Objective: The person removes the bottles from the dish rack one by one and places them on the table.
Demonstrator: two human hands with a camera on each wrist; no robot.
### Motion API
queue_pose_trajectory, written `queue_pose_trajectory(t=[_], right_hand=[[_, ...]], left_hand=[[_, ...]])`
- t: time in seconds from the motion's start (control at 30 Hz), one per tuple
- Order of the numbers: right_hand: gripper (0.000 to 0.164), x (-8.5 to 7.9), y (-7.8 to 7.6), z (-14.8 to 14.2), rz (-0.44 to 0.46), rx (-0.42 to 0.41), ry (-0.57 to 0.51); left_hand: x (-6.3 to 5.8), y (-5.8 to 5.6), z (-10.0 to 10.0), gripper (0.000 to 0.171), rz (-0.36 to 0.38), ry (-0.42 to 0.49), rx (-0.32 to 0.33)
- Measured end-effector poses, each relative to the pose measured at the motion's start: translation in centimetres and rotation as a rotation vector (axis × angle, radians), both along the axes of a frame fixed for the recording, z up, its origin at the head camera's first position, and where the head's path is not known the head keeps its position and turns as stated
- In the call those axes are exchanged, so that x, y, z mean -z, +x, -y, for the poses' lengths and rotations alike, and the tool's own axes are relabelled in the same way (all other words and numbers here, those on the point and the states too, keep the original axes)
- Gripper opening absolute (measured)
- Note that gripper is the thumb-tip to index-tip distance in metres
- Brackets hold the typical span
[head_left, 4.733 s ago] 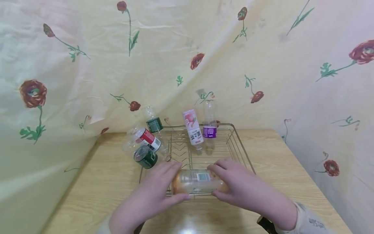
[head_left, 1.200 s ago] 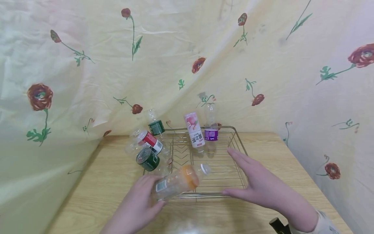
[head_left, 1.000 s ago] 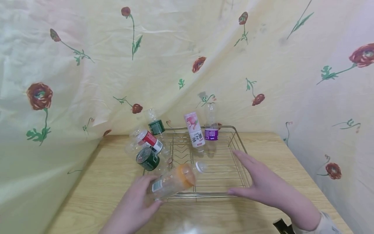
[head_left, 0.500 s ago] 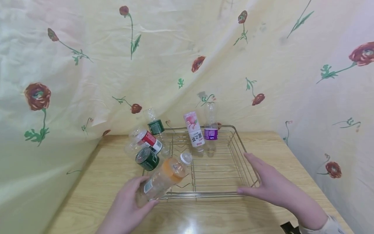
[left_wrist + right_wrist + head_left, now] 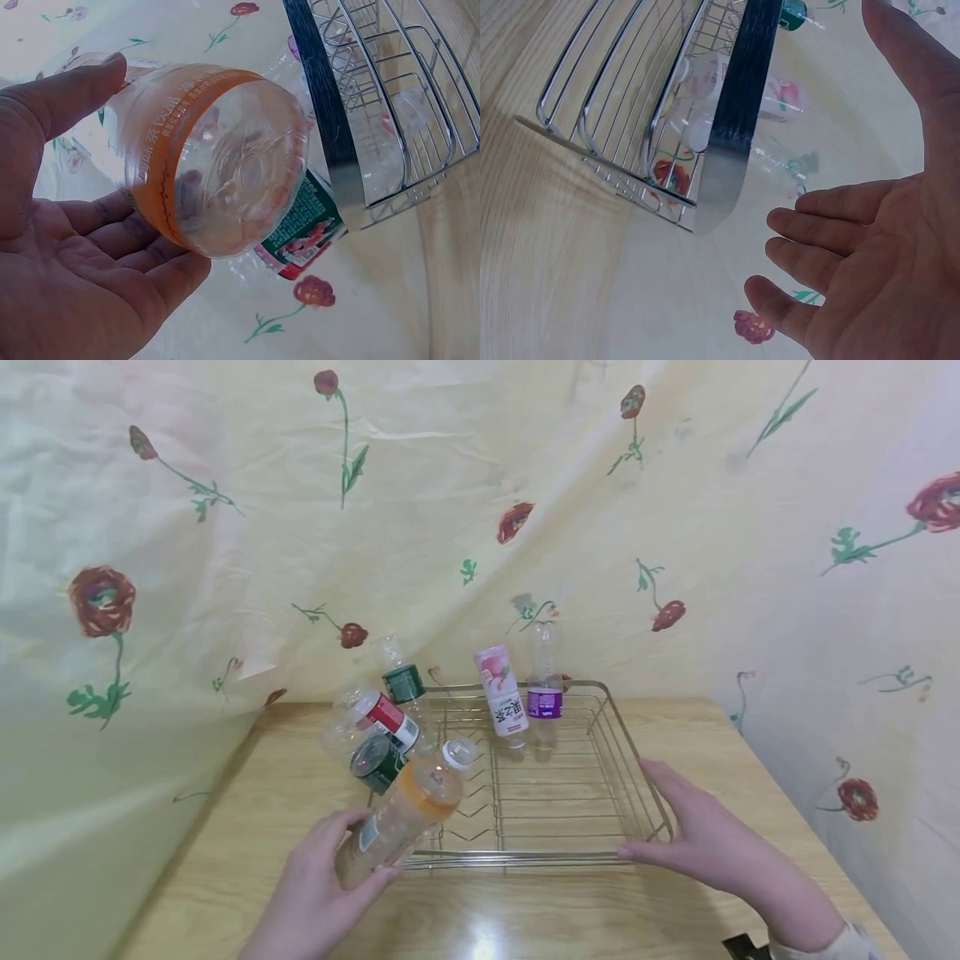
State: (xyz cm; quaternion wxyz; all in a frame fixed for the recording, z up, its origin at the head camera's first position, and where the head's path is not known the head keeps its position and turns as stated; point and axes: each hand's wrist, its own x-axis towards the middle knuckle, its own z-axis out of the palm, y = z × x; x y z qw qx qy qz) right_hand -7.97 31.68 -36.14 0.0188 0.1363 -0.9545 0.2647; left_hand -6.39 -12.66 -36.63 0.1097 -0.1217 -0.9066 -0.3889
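In the head view my left hand (image 5: 311, 889) grips a clear plastic bottle (image 5: 408, 806) with an orange band and a white cap. The bottle is tilted, cap up and to the right, over the front left part of a wire rack (image 5: 517, 861). The left wrist view shows the base of this bottle (image 5: 247, 172) between the thumb and fingers of the left hand (image 5: 97, 277). My right hand (image 5: 716, 843) is near the rack's front right corner, holding nothing. In the right wrist view the right hand (image 5: 870, 255) has its fingers spread.
A pink peach-label bottle (image 5: 501, 689) and a purple-label bottle (image 5: 544, 702) lean at the rack's back. Along its left side lie a red-label bottle (image 5: 393, 721) and green-label bottles (image 5: 404, 683). The wooden table (image 5: 247, 827) meets a flowered cloth (image 5: 225, 543) behind.
Both hands held the orange-band bottle sideways at first. The right hand let go and moved right. The left hand has drawn the bottle left and turned its cap end upward.
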Motion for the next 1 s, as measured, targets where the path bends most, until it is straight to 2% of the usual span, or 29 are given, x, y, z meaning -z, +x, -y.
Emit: queue_pose_trajectory(t=[0.23, 0.4, 0.57, 0.77, 1.0], right_hand=[[0.124, 0.7, 0.0, -0.5, -0.013, 0.019, 0.001], [0.125, 1.0, -0.2, -0.7, 0.005, 0.024, 0.015], [0.128, 1.2, -0.3, -0.9, 0.055, 0.037, 0.02], [0.13, 1.7, -0.3, -1.1, 0.083, 0.04, 0.003], [0.131, 2.1, -0.3, -1.3, 0.09, 0.039, -0.011]], left_hand=[[0.0, -0.1, 0.8, 0.064, -0.096, 0.031, 0.001], [-0.3, -0.1, 2.0, 0.062, -0.117, 0.058, -0.029], [-0.7, 0.0, 3.1, 0.062, -0.069, 0.104, -0.066], [-0.9, -0.2, 3.9, 0.064, 0.001, 0.214, -0.109], [-0.8, -0.4, 4.2, 0.072, 0.103, 0.286, -0.205]])
